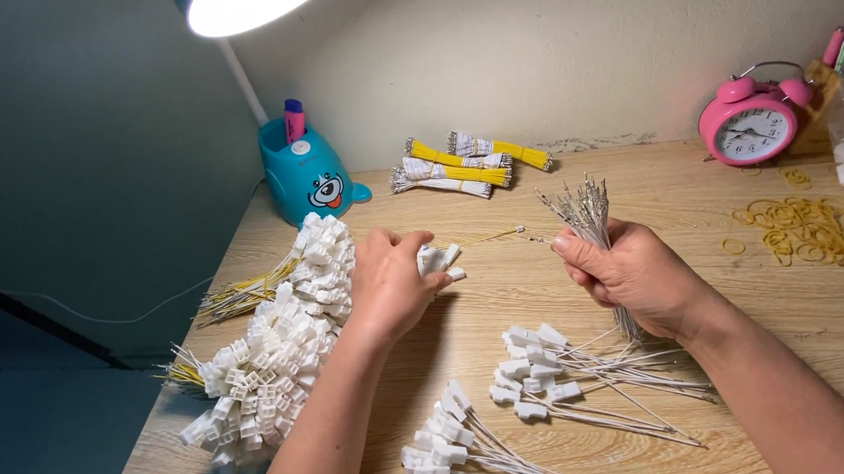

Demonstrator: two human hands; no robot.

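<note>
Wires (589, 216) are standing as a tight bundle in the right hand (634, 275), the metal-tipped ends fanning up and slightly left, the long axis running near upright toward the wall; the lower part is hiding behind the palm, with only a short stretch showing below the wrist. That hand is curling shut around the bundle, thumb lying across the front, the forearm coming in from the lower right corner. One thin wire (502, 234) is stretching almost level between the two hands, and its tip is too fine to make out. Left hand (388, 282) is lying palm down on the table (659, 188), fingers closing over a few white connectors (439, 260), most of which are hidden under the fingers. Beside that hand a heap (275, 349) of white housings with yellow leads is running along the table's left edge. Nearer the body, two groups of finished leads (543, 373) are lying flat, the lower group being cut off by the frame. Farther back are yellow bundles (457, 167), a blue holder (309, 176), a pink clock (749, 121) and rubber bands (808, 229).
</note>
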